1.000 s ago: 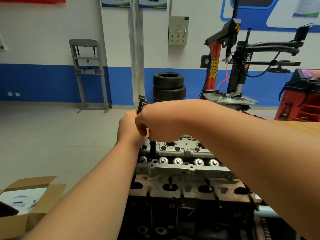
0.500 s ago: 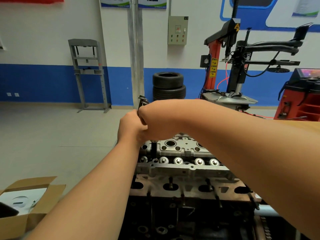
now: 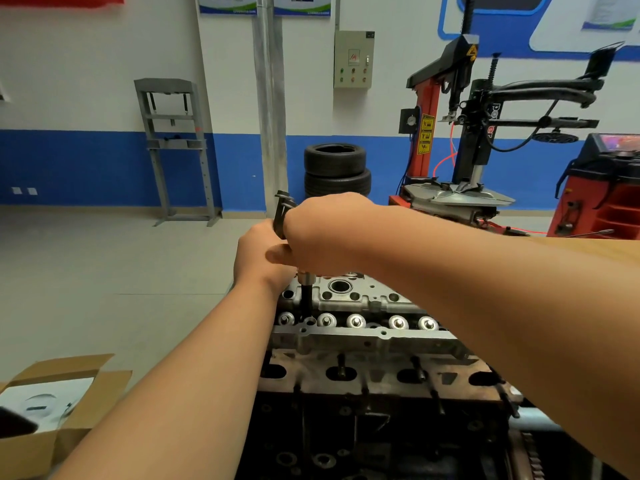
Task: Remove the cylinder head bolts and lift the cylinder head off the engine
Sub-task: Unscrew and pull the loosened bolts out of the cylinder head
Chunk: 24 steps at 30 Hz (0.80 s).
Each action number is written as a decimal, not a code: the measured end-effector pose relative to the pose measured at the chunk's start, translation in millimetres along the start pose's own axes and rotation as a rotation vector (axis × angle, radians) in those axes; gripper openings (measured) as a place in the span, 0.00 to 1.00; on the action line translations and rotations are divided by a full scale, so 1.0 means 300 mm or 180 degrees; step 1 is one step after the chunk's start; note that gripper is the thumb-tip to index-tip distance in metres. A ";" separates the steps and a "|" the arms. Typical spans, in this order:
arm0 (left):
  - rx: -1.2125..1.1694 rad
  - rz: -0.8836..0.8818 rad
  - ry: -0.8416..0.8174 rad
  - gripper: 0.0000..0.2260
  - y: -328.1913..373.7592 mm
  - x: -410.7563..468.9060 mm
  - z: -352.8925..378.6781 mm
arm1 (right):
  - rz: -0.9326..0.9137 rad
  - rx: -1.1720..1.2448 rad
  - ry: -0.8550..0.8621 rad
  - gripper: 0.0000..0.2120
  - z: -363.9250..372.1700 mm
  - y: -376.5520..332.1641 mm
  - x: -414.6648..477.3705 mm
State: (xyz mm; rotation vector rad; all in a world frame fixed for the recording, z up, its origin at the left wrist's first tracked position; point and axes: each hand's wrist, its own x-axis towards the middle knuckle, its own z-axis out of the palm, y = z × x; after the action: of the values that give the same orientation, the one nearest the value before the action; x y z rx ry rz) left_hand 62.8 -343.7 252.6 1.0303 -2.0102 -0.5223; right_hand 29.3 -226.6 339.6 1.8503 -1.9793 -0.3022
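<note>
The silver cylinder head (image 3: 367, 308) sits on the dark engine block (image 3: 363, 427) in front of me, with a row of round valve caps along its near side. A black socket wrench (image 3: 307, 299) stands upright in a bolt hole at the head's near left corner. My right hand (image 3: 325, 233) is wrapped over the wrench's upper part. My left hand (image 3: 258, 261) is closed against it from the left. A black part of the tool (image 3: 283, 209) sticks up above my hands.
An open cardboard box (image 3: 52, 410) lies on the floor at lower left. Two stacked tyres (image 3: 336, 171) stand by a grey pillar. A tyre changer (image 3: 457, 140) and a red machine (image 3: 606, 188) are at the right, a grey press frame (image 3: 173, 147) at the back left.
Both hands have shifted slightly up and to the right on the wrench. The wrench stays in the same bolt hole.
</note>
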 end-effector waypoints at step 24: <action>-0.0073 -0.0029 -0.0055 0.06 0.007 -0.007 -0.007 | 0.0068 -0.0088 -0.0052 0.16 0.001 -0.011 -0.013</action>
State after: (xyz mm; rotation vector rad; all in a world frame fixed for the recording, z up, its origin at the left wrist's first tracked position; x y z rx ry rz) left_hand 64.1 -340.9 254.3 1.0247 -2.0108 -0.5597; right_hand 32.2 -223.0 337.2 1.8139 -1.9945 -0.3377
